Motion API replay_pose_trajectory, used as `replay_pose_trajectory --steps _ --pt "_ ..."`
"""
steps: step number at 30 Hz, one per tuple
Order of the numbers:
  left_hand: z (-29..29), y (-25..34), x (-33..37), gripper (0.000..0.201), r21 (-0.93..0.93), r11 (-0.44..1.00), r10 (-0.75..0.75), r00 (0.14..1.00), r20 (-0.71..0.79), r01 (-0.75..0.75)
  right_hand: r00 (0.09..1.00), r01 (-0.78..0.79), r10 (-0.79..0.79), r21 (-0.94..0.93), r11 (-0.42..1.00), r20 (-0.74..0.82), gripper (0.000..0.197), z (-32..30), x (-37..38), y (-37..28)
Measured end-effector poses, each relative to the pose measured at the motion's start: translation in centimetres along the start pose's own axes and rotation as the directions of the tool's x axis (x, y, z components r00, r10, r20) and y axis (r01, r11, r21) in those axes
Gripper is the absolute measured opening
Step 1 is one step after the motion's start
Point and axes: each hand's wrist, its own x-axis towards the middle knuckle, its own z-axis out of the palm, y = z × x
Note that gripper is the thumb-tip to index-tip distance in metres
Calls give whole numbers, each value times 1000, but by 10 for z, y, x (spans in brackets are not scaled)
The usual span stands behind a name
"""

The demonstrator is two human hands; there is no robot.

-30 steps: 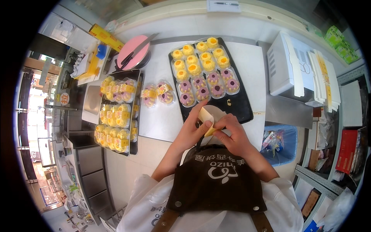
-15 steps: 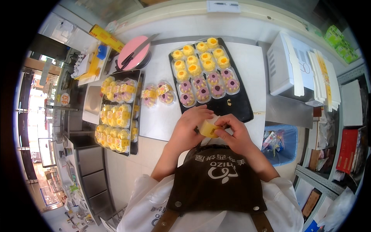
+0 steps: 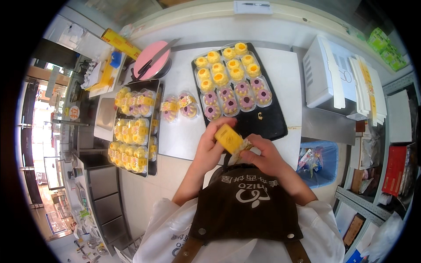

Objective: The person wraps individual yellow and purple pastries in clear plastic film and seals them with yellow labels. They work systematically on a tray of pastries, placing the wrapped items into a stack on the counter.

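Observation:
Between my two hands is a yellow paper label (image 3: 230,138) with small print and a paler, patterned lower end; it may be several labels together. My left hand (image 3: 211,147) is closed on its left edge. My right hand (image 3: 265,153) pinches the patterned end between thumb and fingers. Just beyond, a black tray (image 3: 272,125) carries clear boxes of yellow cakes (image 3: 220,79) and purple-and-yellow cakes (image 3: 246,102) without yellow labels. Left of that tray stand two boxed purple-and-yellow cakes (image 3: 187,105) with labels across their lids.
Another dark tray (image 3: 152,168) at the left holds several labelled cake boxes (image 3: 128,156). Behind it, a knife (image 3: 158,56) lies on a pink round board (image 3: 151,65). A white appliance (image 3: 326,72) stands at the right, above a blue bin (image 3: 318,175) with wrappers. I wear a dark apron (image 3: 250,206).
The yellow label has turned and lifted toward my left hand, so its printed yellow face shows. My right hand has shifted slightly down to its patterned end. Trays and cakes stay put.

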Motion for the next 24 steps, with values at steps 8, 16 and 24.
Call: replay_pose_trajectory --steps 8,16,24 --pt "-1 16 3 47 289 908 221 933 282 -303 985 -103 138 291 951 -102 17 1 -1 -7" --pt "21 -3 -8 42 208 970 92 982 164 -126 973 -73 125 252 965 -195 18 10 1 -6" --pt "-2 -8 4 12 159 968 154 961 230 -193 992 -124 124 69 990 6 36 4 3 -8"
